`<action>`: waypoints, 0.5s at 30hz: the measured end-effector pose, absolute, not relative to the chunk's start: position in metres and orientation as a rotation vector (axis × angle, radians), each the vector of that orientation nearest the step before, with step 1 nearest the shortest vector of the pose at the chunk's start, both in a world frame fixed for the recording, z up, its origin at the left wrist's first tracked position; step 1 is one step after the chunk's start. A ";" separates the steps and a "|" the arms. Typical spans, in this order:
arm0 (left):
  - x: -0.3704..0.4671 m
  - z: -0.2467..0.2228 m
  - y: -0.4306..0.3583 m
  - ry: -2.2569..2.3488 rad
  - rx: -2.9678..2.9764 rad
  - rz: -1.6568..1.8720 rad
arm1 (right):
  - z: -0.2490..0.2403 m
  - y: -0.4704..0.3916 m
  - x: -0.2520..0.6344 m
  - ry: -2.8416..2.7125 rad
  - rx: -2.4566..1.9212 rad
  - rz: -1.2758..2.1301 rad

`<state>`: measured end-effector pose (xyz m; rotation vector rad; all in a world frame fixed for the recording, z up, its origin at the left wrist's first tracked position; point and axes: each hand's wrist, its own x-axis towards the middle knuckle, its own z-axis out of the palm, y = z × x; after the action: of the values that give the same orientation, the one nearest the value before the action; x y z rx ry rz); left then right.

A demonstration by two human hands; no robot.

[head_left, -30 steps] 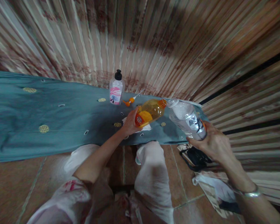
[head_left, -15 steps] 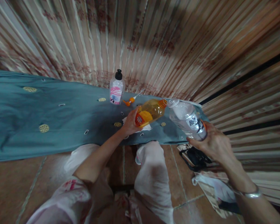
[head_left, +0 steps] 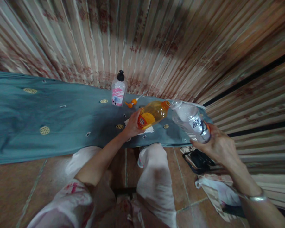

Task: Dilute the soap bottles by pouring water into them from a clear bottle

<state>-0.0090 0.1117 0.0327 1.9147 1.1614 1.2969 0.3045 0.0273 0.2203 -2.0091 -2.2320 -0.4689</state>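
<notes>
My left hand (head_left: 133, 125) is wrapped round the base of an orange see-through bottle (head_left: 154, 114), which is tilted with its open neck to the right. In my right hand (head_left: 217, 142) is a clear plastic bottle (head_left: 188, 120) with a silvery label, tipped so its mouth points up and left. The two mouths meet or nearly meet; I cannot tell whether liquid passes between them. Behind the orange bottle lies an orange pump top (head_left: 132, 103) with a pale tube. A white crumpled tissue (head_left: 149, 129) lies partly under the orange bottle.
A clear bottle with a black cap and pink label (head_left: 118, 90) stands upright on the teal cloth-covered table (head_left: 68, 117). A pleated curtain (head_left: 137, 47) hangs right behind. Bags (head_left: 197, 160) rest on the tiled floor at the right, below the table.
</notes>
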 end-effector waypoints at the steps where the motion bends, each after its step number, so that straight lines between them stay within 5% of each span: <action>1: -0.009 0.032 0.112 1.162 1.916 1.296 | 0.220 0.027 0.305 -2.232 -2.003 -0.481; 15: -0.009 0.031 0.113 1.178 1.898 1.287 | 0.222 0.027 0.302 -2.261 -1.978 -0.499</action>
<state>-0.0087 0.1126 0.0309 1.8981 1.1779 1.2871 0.3023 0.0268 0.2219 -1.9779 -2.2612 -0.4994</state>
